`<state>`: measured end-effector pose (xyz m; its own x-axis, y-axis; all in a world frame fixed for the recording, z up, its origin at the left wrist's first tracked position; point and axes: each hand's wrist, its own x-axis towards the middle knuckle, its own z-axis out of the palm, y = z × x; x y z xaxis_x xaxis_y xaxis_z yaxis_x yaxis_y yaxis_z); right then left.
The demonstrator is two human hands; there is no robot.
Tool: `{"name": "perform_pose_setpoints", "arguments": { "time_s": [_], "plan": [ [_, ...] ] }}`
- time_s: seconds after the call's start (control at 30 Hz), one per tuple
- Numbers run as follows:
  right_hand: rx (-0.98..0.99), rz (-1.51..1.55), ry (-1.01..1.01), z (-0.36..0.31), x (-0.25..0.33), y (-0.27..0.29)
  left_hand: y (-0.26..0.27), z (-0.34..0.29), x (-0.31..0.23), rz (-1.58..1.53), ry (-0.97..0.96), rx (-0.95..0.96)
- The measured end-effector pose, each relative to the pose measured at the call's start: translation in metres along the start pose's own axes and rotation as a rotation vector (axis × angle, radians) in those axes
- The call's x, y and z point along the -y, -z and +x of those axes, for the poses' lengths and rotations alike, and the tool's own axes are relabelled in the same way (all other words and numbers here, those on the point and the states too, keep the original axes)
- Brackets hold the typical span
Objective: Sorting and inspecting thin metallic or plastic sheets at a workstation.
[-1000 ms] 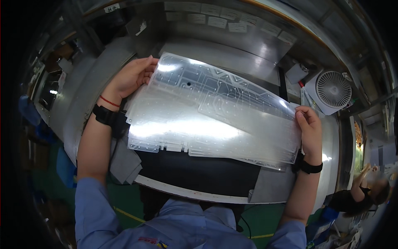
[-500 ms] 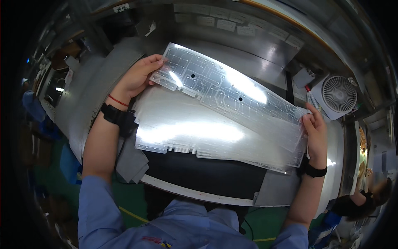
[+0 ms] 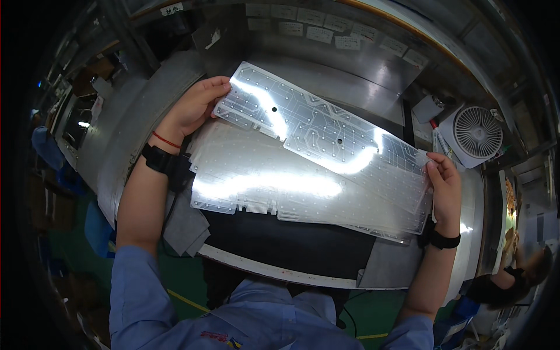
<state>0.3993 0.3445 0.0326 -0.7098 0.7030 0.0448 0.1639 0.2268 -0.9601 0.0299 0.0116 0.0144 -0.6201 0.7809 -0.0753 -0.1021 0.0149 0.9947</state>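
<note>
Between my hands a clear keyboard membrane sheet (image 3: pixel 315 122), printed with fine circuit lines and dots, is held up at a slant. Its left end is higher and farther away than its right. My left hand (image 3: pixel 201 102) pinches the left end between thumb and fingers. The right end is gripped by my right hand (image 3: pixel 444 184), thumb on top. Below the raised sheet lies a fanned stack of similar membrane sheets (image 3: pixel 262 201), partly covered by it. Bright glare hides some of the printed lines on both.
The stack rests on a black mat (image 3: pixel 280 242) at the worktable's front edge, with grey cloths (image 3: pixel 186 233) beside it. A white fan (image 3: pixel 475 134) stands at the back right. Paper labels (image 3: pixel 318 34) line the metal panel behind. Another person (image 3: pixel 513 280) is at far right.
The held sheet has tilted slightly, so the glare now curves across it in different places. Both hands keep their grip and have barely moved.
</note>
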Motion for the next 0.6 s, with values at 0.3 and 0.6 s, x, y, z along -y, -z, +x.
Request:
{"name": "perform_pose_setpoints", "arguments": {
  "time_s": [0.3, 0.6],
  "plan": [
    [-0.009, 0.044, 0.058, -0.002, 0.004, -0.001, 0.006, 0.001, -0.001, -0.019, -0.061, 0.001],
    [-0.053, 0.106, 0.256, 0.001, -0.006, 0.012, 0.009, 0.002, 0.003, -0.152, -0.219, -0.001]
  ]
}}
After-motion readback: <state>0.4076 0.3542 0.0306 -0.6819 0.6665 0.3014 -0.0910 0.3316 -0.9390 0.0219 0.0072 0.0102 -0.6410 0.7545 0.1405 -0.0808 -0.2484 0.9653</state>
